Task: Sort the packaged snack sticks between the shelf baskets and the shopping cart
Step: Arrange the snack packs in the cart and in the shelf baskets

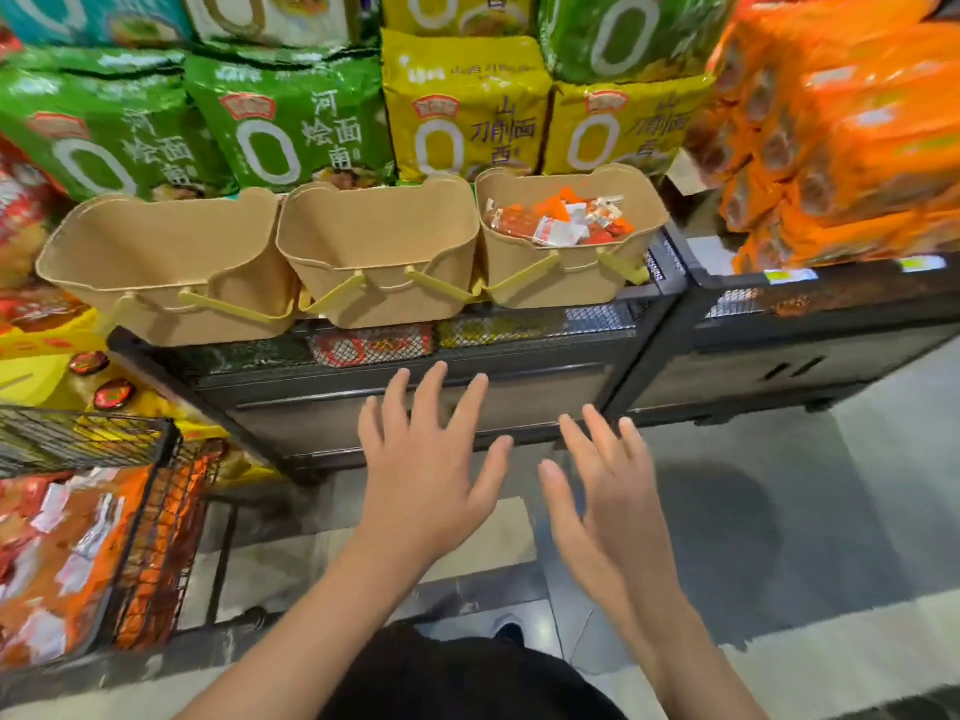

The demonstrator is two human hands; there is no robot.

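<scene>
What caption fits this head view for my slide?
Both open hands, left and right, hover below three tan baskets; only the rightmost holds snack sticks.

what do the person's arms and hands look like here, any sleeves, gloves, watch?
Both forearms are bare to the frame's bottom edge; no sleeves show. The left hand and right hand have no gloves, rings, watch or bands visible. A dark garment covers the torso at the bottom edge.

a shop aisle: stacked noodle packs [291,122] fill the upper frame, price tags [789,275] on black shelving [649,350].
</scene>
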